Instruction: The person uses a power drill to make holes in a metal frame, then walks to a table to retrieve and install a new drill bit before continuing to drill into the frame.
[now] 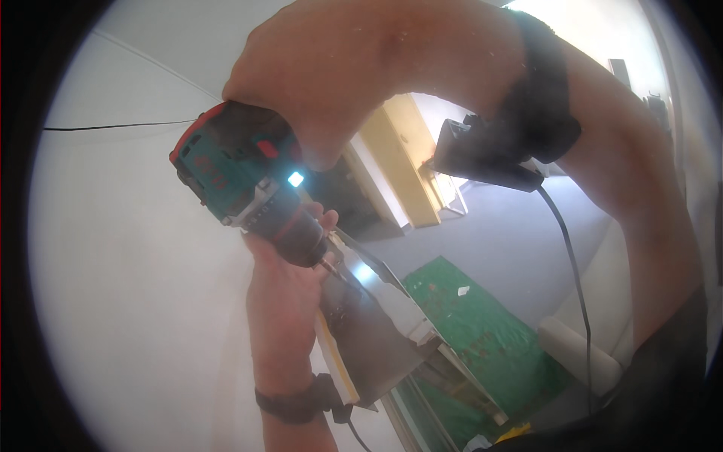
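A cordless drill (226, 162), teal and black with red parts, is held by my right hand (301, 83), which wraps round its grip from above. Its work light glows, and the black chuck (297, 235) points down to the right. A thin bit (329, 266) reaches to the upper end of a dark grey panel (369, 339) with pale edges; whether the tip touches it, I cannot tell. Just below the chuck, my left hand (282, 290) is closed, its curled fingertips showing beyond the drill. The chuck hides most of what those fingers hold.
White wall surface fills the left side, with a thin black cable (120, 126) across it. Below lies a green sheet (482, 343) on the grey floor. Yellowish boards (407, 162) stand farther back. A strapped device (489, 154) on my right wrist trails a cord (576, 279).
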Available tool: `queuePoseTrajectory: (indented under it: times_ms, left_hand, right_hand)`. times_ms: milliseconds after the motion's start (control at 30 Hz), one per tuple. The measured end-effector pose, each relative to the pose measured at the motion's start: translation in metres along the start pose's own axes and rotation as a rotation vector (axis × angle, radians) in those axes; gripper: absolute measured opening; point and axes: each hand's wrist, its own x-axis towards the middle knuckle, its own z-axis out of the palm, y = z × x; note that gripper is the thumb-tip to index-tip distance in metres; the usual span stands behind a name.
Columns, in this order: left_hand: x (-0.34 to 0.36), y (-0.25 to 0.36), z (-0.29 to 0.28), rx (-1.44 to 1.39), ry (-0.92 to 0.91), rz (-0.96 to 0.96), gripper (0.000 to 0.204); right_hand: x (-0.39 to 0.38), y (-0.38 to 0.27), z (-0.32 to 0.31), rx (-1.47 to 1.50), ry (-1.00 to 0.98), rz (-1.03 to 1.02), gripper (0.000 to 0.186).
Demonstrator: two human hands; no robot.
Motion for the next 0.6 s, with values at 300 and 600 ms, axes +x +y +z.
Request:
queuePoseTrajectory:
  times_ms: [300, 600]
  left_hand:
    - [0.011, -0.006, -0.034, -0.038, 0.061, -0.007, 0.091]
    - [0.019, -0.017, -0.066, 0.003, 0.053, -0.022, 0.092]
  right_hand:
    - [0.013, -0.026, 0.005, -0.166, 0.057, 0.193, 0.030]
    - [0.043, -0.031, 0.025, -0.147, 0.040, 0.211, 0.030]
